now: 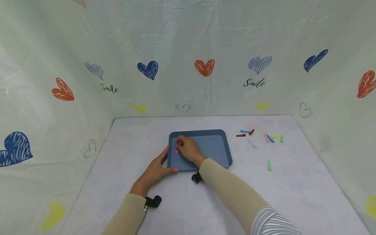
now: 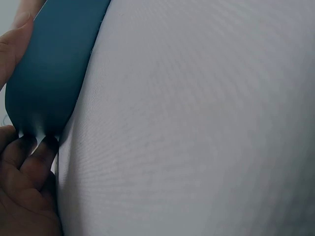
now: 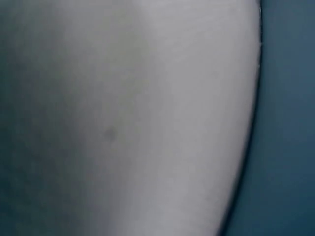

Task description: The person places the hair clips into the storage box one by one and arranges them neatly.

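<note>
A blue-grey tray (image 1: 212, 147) lies on the table, its front left corner between the thumb and fingers of the left hand (image 1: 155, 170). The left wrist view shows that hand (image 2: 27, 182) with bent fingertips against the end of the tray (image 2: 54, 64) and the thumb at its rim. Over the tray's left part, the right hand (image 1: 189, 149) pinches a pink clip (image 1: 177, 147) with its fingertips. Part of the tray (image 3: 285, 118) appears in the right wrist view, where the right hand is out of sight.
Right of the tray lie several small clips: a dark red one (image 1: 241, 135), a lilac one (image 1: 252, 144), a yellow one (image 1: 276, 136) and a green one (image 1: 269, 165) nearer the front among them. A heart-patterned sheet (image 1: 176, 88) hangs behind the table.
</note>
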The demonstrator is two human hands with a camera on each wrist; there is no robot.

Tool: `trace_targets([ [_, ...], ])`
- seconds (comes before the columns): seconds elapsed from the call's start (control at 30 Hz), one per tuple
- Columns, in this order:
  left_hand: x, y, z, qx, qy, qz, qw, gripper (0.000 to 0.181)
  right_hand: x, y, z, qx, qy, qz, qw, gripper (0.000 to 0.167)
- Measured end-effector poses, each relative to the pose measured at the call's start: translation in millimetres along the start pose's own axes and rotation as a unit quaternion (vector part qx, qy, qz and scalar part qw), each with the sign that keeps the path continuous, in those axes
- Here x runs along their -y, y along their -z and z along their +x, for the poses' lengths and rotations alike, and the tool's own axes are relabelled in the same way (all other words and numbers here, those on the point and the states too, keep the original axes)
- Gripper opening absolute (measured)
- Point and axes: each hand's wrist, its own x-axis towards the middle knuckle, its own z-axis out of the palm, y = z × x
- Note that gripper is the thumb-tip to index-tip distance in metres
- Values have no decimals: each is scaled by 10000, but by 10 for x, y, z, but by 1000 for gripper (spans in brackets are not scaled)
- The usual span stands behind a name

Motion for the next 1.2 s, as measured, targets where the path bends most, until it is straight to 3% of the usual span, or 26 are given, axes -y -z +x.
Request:
trace_targets([
  [0.43, -15, 12, 6, -22, 18, -12, 10000, 116, -15, -36, 73, -115, 93, -717, 9973, 19],
  [0.77, -2, 10, 6, -23, -3, 83, 10000, 118, -25, -39, 71, -77, 101, -775, 9969, 20],
  [0.97, 5, 3, 15, 8, 31, 17, 10000, 119, -38, -36, 54, -74, -161, -426, 9989, 24],
  [1.2, 18, -4, 26, -18, 16, -20, 10000, 120, -68, 21, 40, -219, -296, 463, 9982, 25],
])
